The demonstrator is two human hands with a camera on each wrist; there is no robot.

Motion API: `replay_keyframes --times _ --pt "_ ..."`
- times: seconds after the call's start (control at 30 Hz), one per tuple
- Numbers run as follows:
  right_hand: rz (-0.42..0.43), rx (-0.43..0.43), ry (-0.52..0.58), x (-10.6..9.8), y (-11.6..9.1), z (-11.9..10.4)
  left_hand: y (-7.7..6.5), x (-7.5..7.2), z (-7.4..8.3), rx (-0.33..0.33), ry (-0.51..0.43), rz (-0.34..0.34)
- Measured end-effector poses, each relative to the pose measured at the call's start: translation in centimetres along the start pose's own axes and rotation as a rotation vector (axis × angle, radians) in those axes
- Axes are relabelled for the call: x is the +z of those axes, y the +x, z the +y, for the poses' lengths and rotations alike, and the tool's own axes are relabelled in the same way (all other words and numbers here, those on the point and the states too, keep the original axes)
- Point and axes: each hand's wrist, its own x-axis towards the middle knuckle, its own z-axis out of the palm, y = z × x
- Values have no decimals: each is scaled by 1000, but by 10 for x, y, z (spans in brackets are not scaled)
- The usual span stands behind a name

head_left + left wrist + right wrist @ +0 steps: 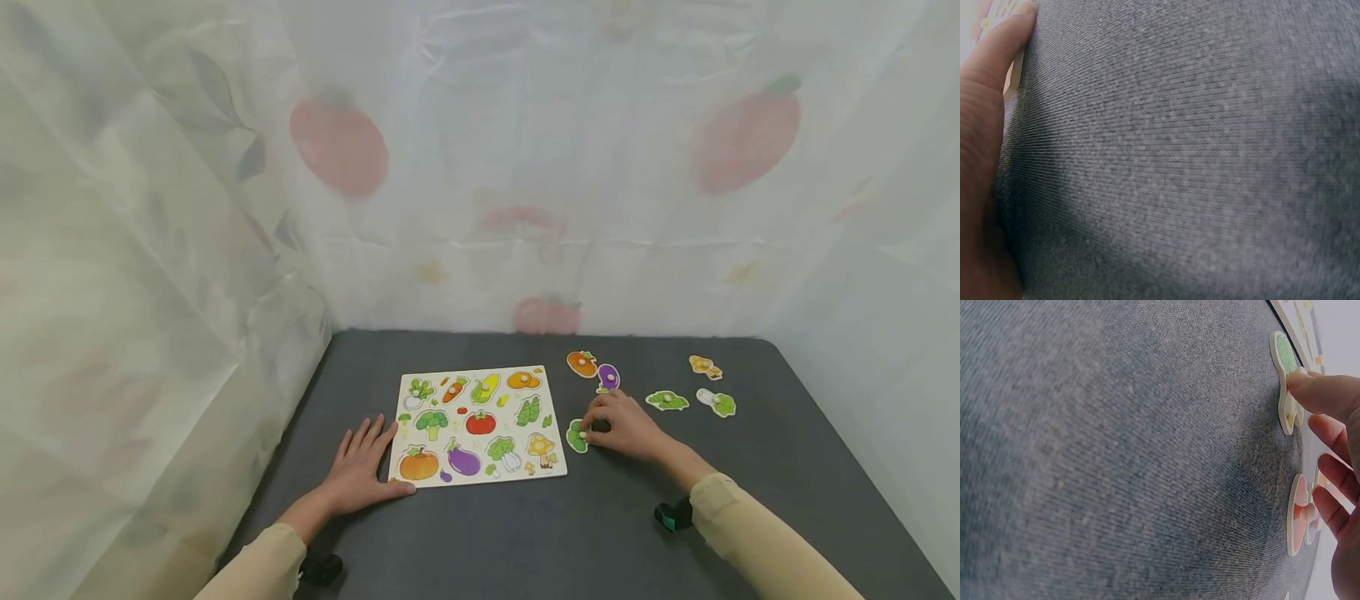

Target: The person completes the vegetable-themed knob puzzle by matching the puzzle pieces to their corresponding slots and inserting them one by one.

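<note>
Broccoli piece (577,436), green with a pale stem, is just right of the puzzle board (455,429), on or barely above the dark table (510,542). Thumb and finger of the right hand (626,425) pinch it by its knob, the other fingers loosely bent. The left hand (360,471) lies flat with spread fingers at the board's left edge, its thumb at the lower left corner. Beyond the right hand are an orange pumpkin piece (582,364) and, just beside it, a purple eggplant piece (608,380). Farther right lie a pea pod piece (667,401), a cabbage piece (722,404) and a mushroom piece (702,366). The right wrist view shows a red piece (1296,519) near the bent fingers
</note>
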Motion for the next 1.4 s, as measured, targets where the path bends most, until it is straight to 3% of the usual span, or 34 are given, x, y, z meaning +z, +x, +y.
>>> replay_keyframes --times 0.27,0.5,0.77,0.93,1.4 --pt "1 -10 -6 0 1 1 0 -1 1 9 1 17" --pt "-15 -5 -1 -1 1 0 1 0 1 -29 20 -32" --pt "-26 -49 -37 0 2 5 0 -1 3 1 -1 15" --pt "-31 -63 -52 0 3 4 1 -2 4 -12 7 -8" --pt "61 -20 -80 5 0 4 1 -3 2 -27 29 -29"
